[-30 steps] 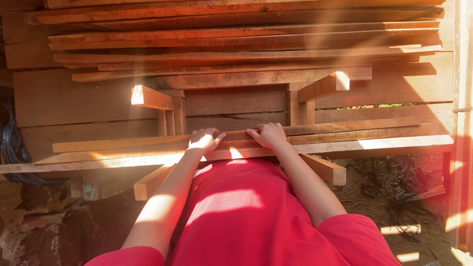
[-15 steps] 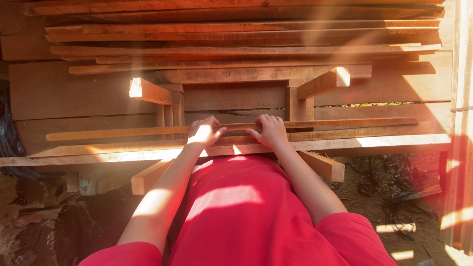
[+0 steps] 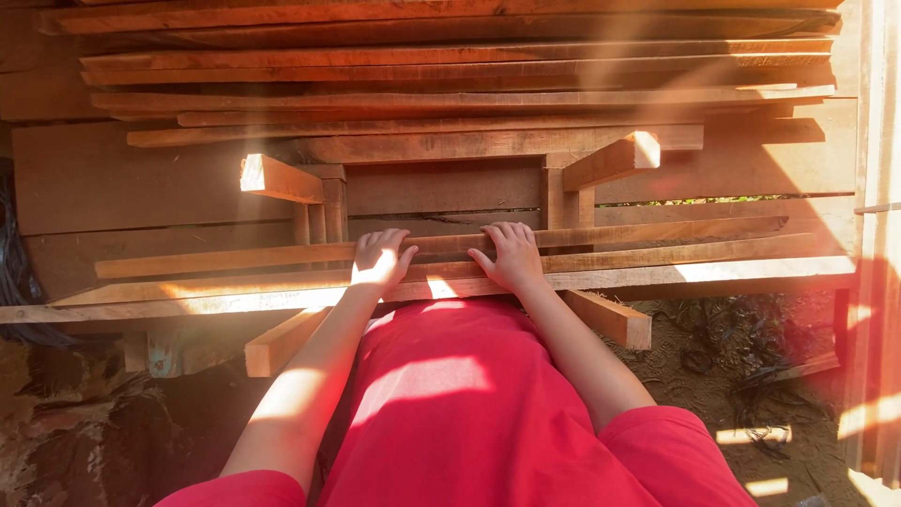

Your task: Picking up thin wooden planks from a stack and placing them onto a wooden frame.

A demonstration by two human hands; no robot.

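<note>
Several long reddish wooden planks (image 3: 657, 258) lie side by side across a wooden frame in front of me. My left hand (image 3: 380, 258) rests flat on the near planks, fingers spread and pointing away from me. My right hand (image 3: 511, 255) lies flat a little to the right, palm down on the same planks. Neither hand grips anything. My red shirt fills the lower middle of the view.
A tall stack of boards (image 3: 450, 66) lies beyond the frame. Short wooden beams stick out of the frame at the left (image 3: 280, 178) and right (image 3: 612, 160), and two more (image 3: 612, 319) jut toward me below. Dirt ground with dark cables (image 3: 751, 376) is at the lower right.
Both hands have shifted slightly forward across the planks, and the planks sit a bit farther from me than a second ago.
</note>
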